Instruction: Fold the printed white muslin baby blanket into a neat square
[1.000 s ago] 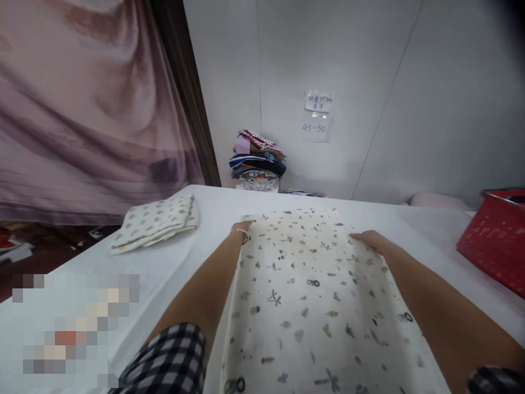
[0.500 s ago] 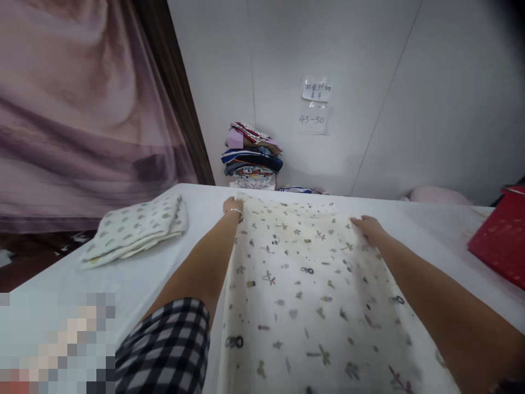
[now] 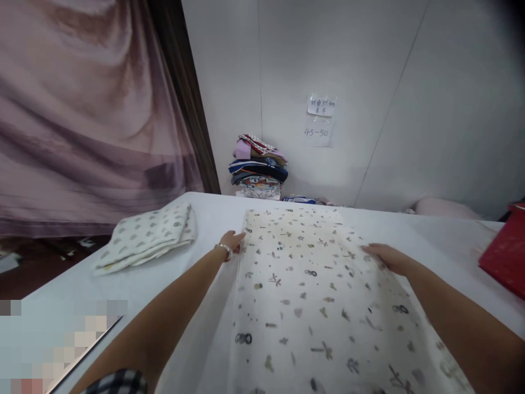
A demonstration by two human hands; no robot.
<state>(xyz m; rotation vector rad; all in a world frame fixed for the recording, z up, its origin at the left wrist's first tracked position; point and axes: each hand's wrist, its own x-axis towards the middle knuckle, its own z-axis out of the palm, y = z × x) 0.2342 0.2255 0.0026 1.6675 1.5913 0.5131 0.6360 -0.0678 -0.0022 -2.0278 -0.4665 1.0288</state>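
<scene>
Left forearm (image 3: 164, 312): bare, tapering toward wrist; black-and-white checked sleeve (image 3: 118, 382) above, only end portion visible, hem curved. Left wrist (image 3: 219, 255): slim whitish bracelet (image 3: 225, 250), links or beads too blurred to tell. Left hand (image 3: 233, 241), right hand (image 3: 386, 257), right forearm (image 3: 455, 301): bare.

Printed sheet (image 3: 303, 287) & folded cloth (image 3: 145, 235): matt, soft-looking fabric. Tabletop (image 3: 211, 210): smooth, matt. Curtain (image 3: 90, 109): draped cloth, faint sheen. 2 signs (image 3: 321, 108): paper w/ glossy clr. tape. Wall (image 3: 348, 49): smooth, semi-matt panels.
</scene>
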